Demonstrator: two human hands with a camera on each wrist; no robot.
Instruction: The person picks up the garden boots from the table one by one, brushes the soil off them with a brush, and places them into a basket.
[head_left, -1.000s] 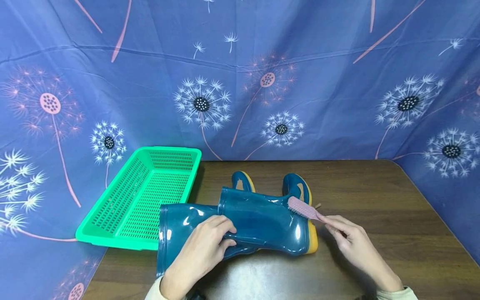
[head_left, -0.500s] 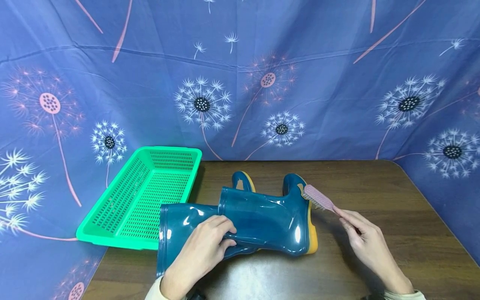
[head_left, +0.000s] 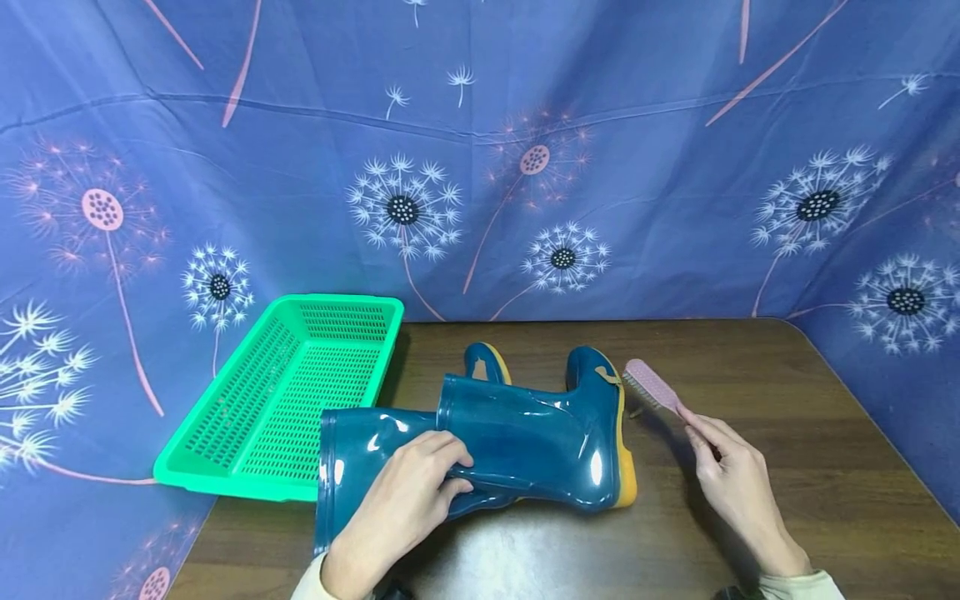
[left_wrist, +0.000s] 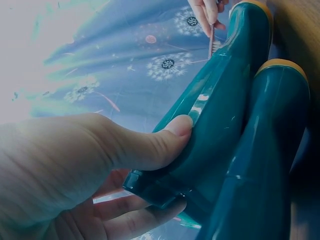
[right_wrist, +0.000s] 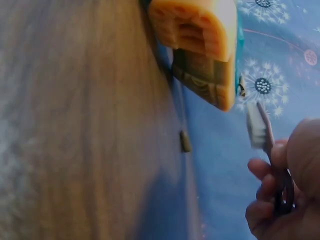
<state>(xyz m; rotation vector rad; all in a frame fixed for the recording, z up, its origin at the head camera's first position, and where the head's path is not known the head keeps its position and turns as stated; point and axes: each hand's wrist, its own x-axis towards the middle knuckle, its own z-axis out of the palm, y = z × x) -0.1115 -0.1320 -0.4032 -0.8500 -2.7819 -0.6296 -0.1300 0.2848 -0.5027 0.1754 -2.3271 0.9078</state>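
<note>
Gripping upper blue boot (head_left: 536,433) (yellow-soled) and pink brush (head_left: 654,386), left and right hands (head_left: 416,482) (head_left: 735,483) respectively, bristles (right_wrist: 256,130) beside toe (head_left: 583,363).

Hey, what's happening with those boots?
Someone's left hand is holding a shiny blue boot that partly covers another boot. Their right hand holds a pink brush, its bristles close to the first boot's toe. A green basket sits off to the left.
</note>
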